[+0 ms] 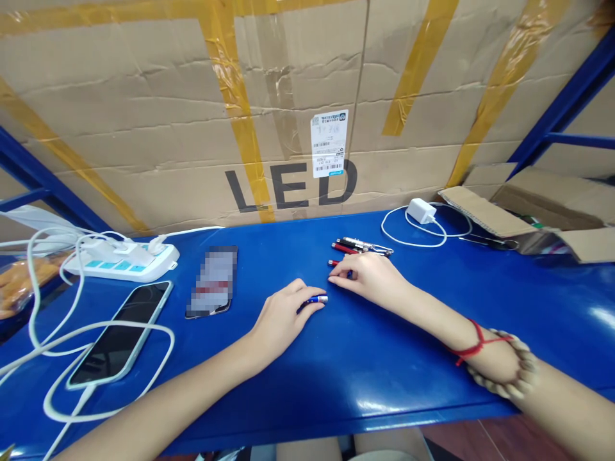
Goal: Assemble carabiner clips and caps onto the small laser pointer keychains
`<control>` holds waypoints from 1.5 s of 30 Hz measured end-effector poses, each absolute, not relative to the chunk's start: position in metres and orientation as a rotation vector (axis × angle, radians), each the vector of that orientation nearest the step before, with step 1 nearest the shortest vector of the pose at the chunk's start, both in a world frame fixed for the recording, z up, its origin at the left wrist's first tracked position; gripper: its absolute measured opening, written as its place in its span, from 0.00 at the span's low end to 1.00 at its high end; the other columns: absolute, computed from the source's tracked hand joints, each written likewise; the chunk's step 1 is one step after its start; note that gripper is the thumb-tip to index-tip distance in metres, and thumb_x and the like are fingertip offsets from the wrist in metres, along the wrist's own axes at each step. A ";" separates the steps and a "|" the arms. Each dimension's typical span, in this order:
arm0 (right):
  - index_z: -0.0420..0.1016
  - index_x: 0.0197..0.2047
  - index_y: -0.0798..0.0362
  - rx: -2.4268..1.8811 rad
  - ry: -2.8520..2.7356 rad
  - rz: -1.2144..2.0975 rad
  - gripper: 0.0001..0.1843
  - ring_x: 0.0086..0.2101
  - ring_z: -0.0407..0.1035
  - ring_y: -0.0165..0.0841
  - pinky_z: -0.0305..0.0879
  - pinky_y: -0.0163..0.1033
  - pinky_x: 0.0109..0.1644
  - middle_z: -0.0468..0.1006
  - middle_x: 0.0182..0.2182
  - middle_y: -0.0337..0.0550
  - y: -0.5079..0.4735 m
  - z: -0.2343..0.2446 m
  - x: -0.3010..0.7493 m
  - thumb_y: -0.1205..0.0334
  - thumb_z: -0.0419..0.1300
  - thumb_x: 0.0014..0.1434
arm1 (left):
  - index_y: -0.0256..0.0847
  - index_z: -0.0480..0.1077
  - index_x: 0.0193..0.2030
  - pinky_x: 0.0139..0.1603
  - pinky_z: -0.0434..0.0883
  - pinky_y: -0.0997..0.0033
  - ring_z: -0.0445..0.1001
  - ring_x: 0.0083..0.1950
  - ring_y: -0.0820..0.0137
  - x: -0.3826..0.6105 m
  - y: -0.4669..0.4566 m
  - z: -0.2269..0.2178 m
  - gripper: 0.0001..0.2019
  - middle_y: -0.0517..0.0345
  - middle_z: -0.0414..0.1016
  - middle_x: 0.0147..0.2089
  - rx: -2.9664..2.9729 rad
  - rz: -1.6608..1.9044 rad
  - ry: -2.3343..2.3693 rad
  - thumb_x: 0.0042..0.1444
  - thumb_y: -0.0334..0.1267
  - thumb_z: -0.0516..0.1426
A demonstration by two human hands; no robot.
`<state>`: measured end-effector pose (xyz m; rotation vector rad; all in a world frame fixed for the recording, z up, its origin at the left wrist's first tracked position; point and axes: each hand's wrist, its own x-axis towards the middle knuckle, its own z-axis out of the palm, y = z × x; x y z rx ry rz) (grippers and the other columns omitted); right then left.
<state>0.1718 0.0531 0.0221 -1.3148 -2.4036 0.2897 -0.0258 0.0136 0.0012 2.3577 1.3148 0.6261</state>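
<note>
My left hand point(282, 319) pinches a small blue pen-like tube point(316, 299) between thumb and fingers. The tube's silver end points right, just above the table. To its right, my right hand point(369, 274) is closed, palm down, fingertips together near the tabletop. A dark bluish bit shows between those fingers, too hidden to name. A red tube point(332, 262) with a silver tip pokes out from behind the right hand. Just beyond lie a red tube point(342, 248) and a black-and-silver tube point(360, 244) with a metal clip, partly covered by the hand.
On the blue table point(288, 390), a phone point(211, 282) lies left of my hands. Another phone point(122, 333) is plugged into a white cable near a power strip point(144, 266). A white charger point(421, 210) and an open carton point(552, 205) sit back right. A large cardboard box point(168, 128) stands behind.
</note>
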 end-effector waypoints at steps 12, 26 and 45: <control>0.79 0.36 0.48 -1.265 -2.552 0.026 0.10 0.34 0.72 0.32 0.58 0.32 0.29 0.78 0.36 0.39 0.053 0.020 0.172 0.58 0.57 0.58 | 0.45 0.73 0.45 0.40 0.69 0.74 0.70 0.37 0.73 -0.028 0.013 -0.003 0.11 0.57 0.67 0.41 2.415 0.786 1.265 0.60 0.35 0.51; 0.78 0.34 0.49 -1.682 -2.045 -0.201 0.11 0.28 0.70 0.33 0.50 0.33 0.24 0.79 0.31 0.39 0.071 0.044 0.207 0.57 0.56 0.56 | 0.42 0.69 0.44 0.37 0.69 0.75 0.67 0.34 0.75 -0.025 0.011 0.000 0.09 0.57 0.65 0.41 2.379 0.816 1.172 0.57 0.33 0.53; 0.75 0.43 0.44 -1.438 -2.499 -0.021 0.11 0.39 0.72 0.34 0.60 0.33 0.32 0.77 0.41 0.36 0.069 0.030 0.197 0.56 0.53 0.61 | 0.40 0.67 0.46 0.49 0.66 0.72 0.67 0.48 0.71 -0.026 0.012 0.002 0.12 0.52 0.64 0.46 2.421 0.815 0.862 0.59 0.26 0.48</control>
